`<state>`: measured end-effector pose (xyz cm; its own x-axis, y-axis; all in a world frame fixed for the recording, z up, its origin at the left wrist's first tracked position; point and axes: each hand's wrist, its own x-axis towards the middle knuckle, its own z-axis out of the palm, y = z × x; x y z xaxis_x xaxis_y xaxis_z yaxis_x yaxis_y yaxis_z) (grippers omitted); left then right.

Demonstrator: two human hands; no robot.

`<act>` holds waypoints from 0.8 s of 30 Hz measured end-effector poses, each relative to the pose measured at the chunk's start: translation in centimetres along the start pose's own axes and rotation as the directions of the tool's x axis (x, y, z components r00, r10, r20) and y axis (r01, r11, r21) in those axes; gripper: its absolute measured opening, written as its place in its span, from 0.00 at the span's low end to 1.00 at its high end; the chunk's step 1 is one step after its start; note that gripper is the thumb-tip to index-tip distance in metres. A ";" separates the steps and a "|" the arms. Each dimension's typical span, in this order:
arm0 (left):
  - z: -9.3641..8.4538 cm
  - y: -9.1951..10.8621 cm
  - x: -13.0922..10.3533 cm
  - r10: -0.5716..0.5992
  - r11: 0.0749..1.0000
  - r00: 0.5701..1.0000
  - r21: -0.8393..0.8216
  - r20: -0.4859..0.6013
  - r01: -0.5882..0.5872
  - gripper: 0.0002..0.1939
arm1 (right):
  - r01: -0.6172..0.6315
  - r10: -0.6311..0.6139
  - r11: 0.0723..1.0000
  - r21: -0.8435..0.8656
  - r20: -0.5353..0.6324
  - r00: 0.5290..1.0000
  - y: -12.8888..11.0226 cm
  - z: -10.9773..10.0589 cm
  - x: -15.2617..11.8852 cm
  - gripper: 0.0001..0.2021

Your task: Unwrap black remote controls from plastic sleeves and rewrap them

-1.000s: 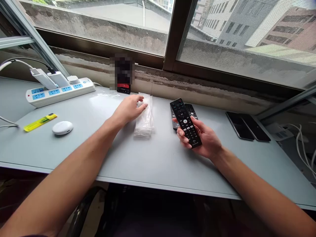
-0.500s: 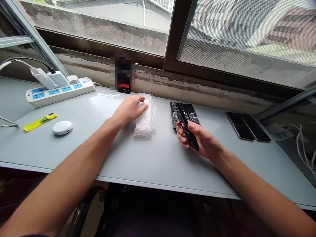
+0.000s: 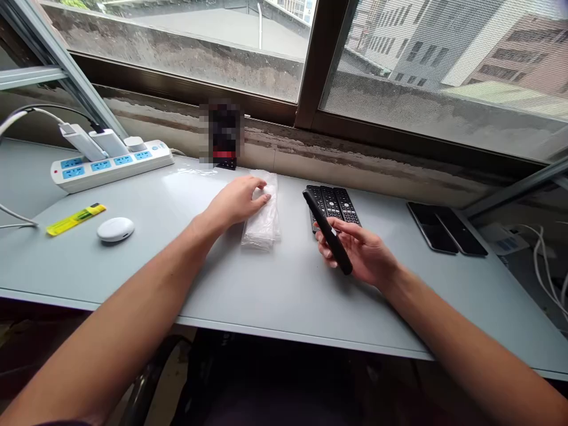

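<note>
My right hand holds a black remote control above the desk, its side and back edge turned up and its keys hidden. Behind it, several more black remotes lie side by side, keys up. My left hand rests at the upper left part of a stack of clear plastic sleeves, fingers apart and curved over it, gripping nothing.
A white power strip with plugs, a yellow packet and a white oval case are on the left. Two dark phones lie at the right. A partly blurred dark object stands by the window ledge.
The remote in my right hand has been rolled, so its keys no longer show. My left hand has barely moved, and the view has shifted slightly.
</note>
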<state>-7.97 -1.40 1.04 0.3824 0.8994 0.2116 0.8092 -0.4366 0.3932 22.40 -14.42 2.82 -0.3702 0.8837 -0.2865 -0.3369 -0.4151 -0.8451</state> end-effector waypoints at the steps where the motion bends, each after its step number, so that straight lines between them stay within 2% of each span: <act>1: 0.0 0.0 0.0 0.008 1.000 1.000 -0.003 0.000 -0.008 0.25 | -0.001 0.001 1.000 -0.014 -0.004 1.000 0.0 0.0 0.0 0.15; 14: 0.1 0.6 -0.1 0.028 0.999 1.000 0.015 0.007 -0.028 0.24 | 0.062 -0.062 0.998 0.025 0.001 0.998 0.5 -0.2 0.3 0.19; 20: 0.2 0.7 -0.2 0.013 1.000 1.000 0.002 -0.001 -0.013 0.24 | 0.160 -0.159 0.985 -0.063 0.011 0.987 0.4 -0.6 0.2 0.22; 24: 0.2 0.7 -0.2 0.008 1.000 1.000 -0.001 -0.004 -0.008 0.24 | 0.175 -0.170 0.978 -0.112 0.055 0.984 0.4 -0.9 0.2 0.24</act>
<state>-7.42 -1.90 1.07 0.3873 0.8958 0.2182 0.8057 -0.4439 0.3922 22.97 -14.23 2.03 -0.3546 0.9281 -0.1134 -0.2971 -0.2268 -0.9275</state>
